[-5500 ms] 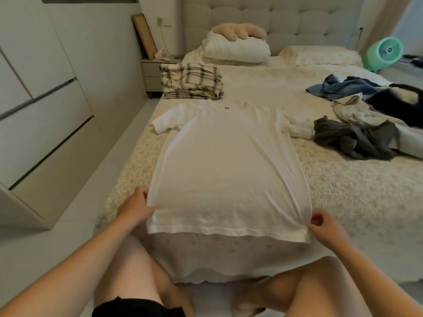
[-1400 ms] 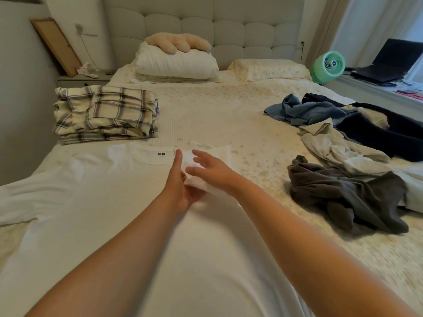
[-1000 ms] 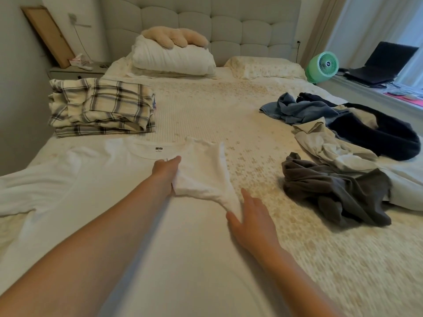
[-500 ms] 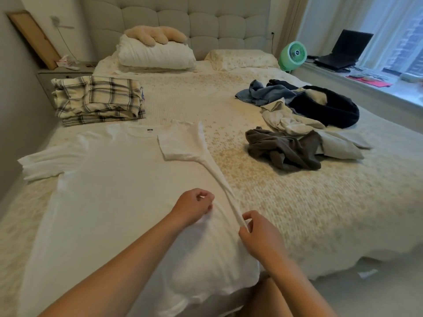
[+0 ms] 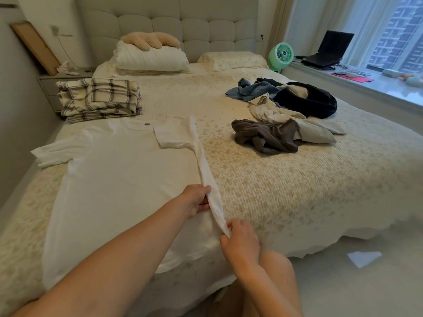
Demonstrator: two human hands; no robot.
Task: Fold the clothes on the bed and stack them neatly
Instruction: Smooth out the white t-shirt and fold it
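Note:
A white T-shirt (image 5: 119, 179) lies flat on the bed (image 5: 286, 191), collar away from me, its right sleeve folded inward across the chest. The right side edge is lifted into a narrow ridge. My left hand (image 5: 196, 199) grips that ridge partway down. My right hand (image 5: 239, 242) pinches the same edge near the hem at the bed's front edge. A folded plaid garment (image 5: 98, 99) sits at the far left. A loose pile of unfolded clothes (image 5: 286, 115), grey, beige, blue and black, lies on the right half of the bed.
Pillows (image 5: 148, 56) and a tufted headboard stand at the far end. A green fan (image 5: 280, 54) and a laptop (image 5: 327, 51) sit by the window at right. A nightstand (image 5: 50, 85) is at the far left. A white paper scrap (image 5: 364, 258) lies on the floor.
Since a second ago both hands moved down the shirt's right edge toward the hem. The right hand went from flat on the shirt to pinching the edge, and the left now grips it.

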